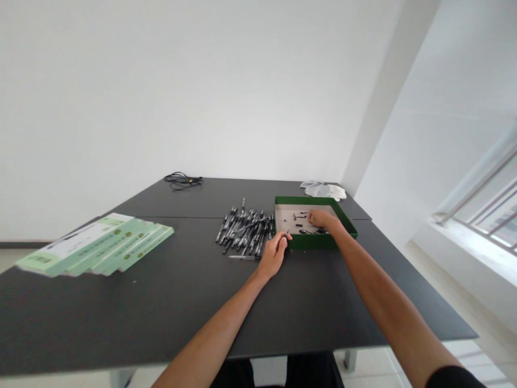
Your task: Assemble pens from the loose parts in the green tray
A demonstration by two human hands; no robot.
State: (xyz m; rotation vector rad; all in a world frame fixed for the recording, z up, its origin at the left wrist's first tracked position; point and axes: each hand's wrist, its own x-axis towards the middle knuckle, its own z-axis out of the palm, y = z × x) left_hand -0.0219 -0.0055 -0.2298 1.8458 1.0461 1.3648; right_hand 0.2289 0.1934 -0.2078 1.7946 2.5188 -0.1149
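Observation:
My left hand [273, 253] is closed at the near left corner of the green box [315, 242], its fingers wrapped round a pen [287, 234] whose dark end pokes out past the fingertips. Just left of it spreads a heap of black and clear pens [246, 229], one pen [242, 257] lying apart at its near edge. My right hand [319, 217] reaches into the box with fingers pinched together; what they hold, if anything, is too small to make out. Small black pen caps and parts [299, 217] are scattered on the box's pale floor, with more pens [311, 231] along its near wall.
Green and white booklets or flat packs [100, 242] lie fanned out on the left of the dark table [181, 302]. A coiled black cable [182, 180] is at the back left, crumpled white plastic bags [323, 189] at the back right. A window stands on the right.

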